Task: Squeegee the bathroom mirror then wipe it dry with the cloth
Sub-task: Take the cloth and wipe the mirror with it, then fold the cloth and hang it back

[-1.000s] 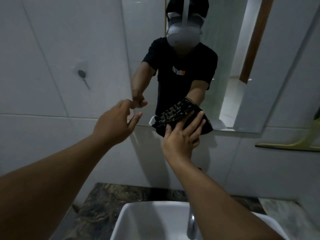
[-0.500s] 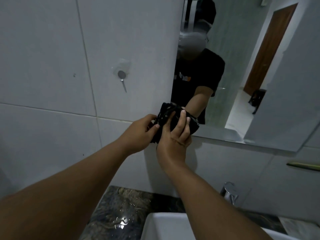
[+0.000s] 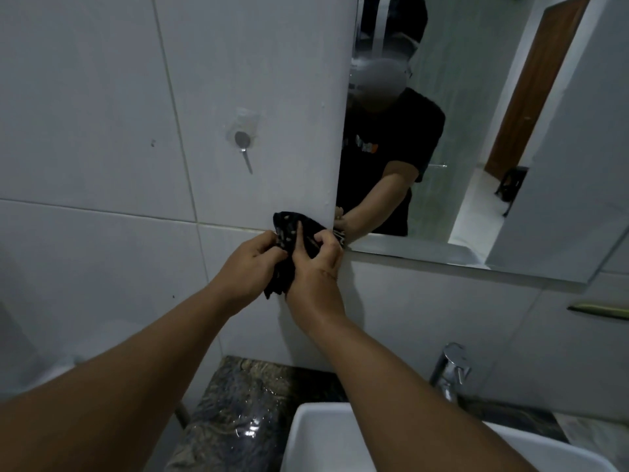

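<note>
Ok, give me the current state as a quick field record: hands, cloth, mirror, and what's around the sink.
left hand: grips the cloth from the left
right hand: grips the cloth from the right, fingers curled over it
cloth: dark, patterned, bunched between both hands at the mirror's lower left corner
mirror: on the tiled wall, reflecting the person
wall hook: left of mirror, nothing on it
faucet: lower right, above the basin
basin: white, bottom centre
countertop: dark stone, wet

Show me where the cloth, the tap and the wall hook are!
cloth (image 3: 289, 233), head view, its dotted upper fold
tap (image 3: 451, 367), head view, its shiny handle
wall hook (image 3: 242, 139), head view, its round metal base
</note>
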